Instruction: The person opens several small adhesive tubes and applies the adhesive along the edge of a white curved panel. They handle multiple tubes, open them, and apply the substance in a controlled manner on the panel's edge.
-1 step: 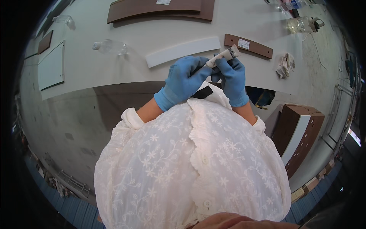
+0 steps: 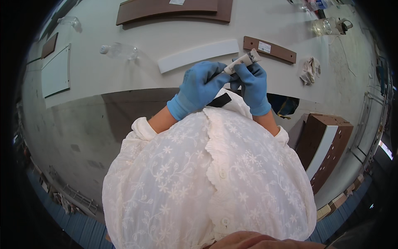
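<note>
Both my hands wear blue gloves and meet in front of my chest, just over the near edge of the table. Between the thumb and fingers of my right hand (image 2: 253, 89) is a small white squeeze tube (image 2: 241, 63) with dark printing, its flat crimped end tilted up to the right. My left hand (image 2: 198, 88) is closed in a pinch at the tube's narrow end; the fingers hide the tip there. Just beyond my hands lies a white, slightly curved board (image 2: 199, 56). Right of it, partly behind the tube, is a brown drilled strip (image 2: 280, 52) with a white label.
Larger brown panels (image 2: 174, 12) lie at the table's far side. A clear plastic bottle (image 2: 120, 51) is on its side at left, near a white panel (image 2: 57, 71). A crumpled cloth (image 2: 310, 70) and a jug (image 2: 325, 27) sit at right. Brown boards (image 2: 325, 145) stand below on the right.
</note>
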Tool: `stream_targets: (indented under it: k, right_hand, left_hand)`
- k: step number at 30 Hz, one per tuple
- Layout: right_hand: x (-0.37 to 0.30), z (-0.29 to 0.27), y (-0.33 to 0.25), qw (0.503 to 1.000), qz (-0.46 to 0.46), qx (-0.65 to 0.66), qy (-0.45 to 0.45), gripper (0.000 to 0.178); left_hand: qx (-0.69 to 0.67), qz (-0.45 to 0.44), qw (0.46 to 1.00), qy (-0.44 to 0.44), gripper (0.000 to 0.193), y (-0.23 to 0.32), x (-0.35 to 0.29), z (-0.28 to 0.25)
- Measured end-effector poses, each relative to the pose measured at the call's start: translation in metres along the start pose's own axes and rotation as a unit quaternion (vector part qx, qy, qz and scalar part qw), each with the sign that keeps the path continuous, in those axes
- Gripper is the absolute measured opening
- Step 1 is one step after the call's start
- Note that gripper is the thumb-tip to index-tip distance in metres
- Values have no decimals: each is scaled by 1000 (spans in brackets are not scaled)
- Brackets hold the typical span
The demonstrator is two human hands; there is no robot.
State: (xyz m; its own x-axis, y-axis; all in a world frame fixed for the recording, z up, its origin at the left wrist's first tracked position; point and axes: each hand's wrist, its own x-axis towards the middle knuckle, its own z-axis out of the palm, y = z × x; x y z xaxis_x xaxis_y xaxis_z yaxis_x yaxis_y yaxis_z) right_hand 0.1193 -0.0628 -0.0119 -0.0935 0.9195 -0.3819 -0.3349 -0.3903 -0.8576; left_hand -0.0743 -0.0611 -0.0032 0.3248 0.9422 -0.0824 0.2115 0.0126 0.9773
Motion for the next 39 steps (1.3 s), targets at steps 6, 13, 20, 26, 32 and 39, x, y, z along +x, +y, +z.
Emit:
stream_targets:
  k: [6,13,20,26,32,39]
  right_hand:
    - [-10,-26,-4,999,40,-31,5,25]
    - [-12,-44,-10,997,13,33,-64,22]
    - [-6,-65,-12,999,-12,22,-48,24]
    - [-7,-76,-15,996,-37,39,-67,25]
    - [-11,-89,-12,995,-25,43,-90,26]
    - [-20,-86,-22,998,21,61,-26,18]
  left_hand:
    - [-220,-192,953,-83,26,8,-1,15]
    - [-534,-236,789,-189,33,8,-1,28]
    - [-253,-217,942,-33,30,28,-3,53]
    - [-177,-156,969,76,30,43,-2,85]
    - [-156,-115,976,102,24,35,-1,92]
    - [-189,-121,974,23,20,20,9,78]
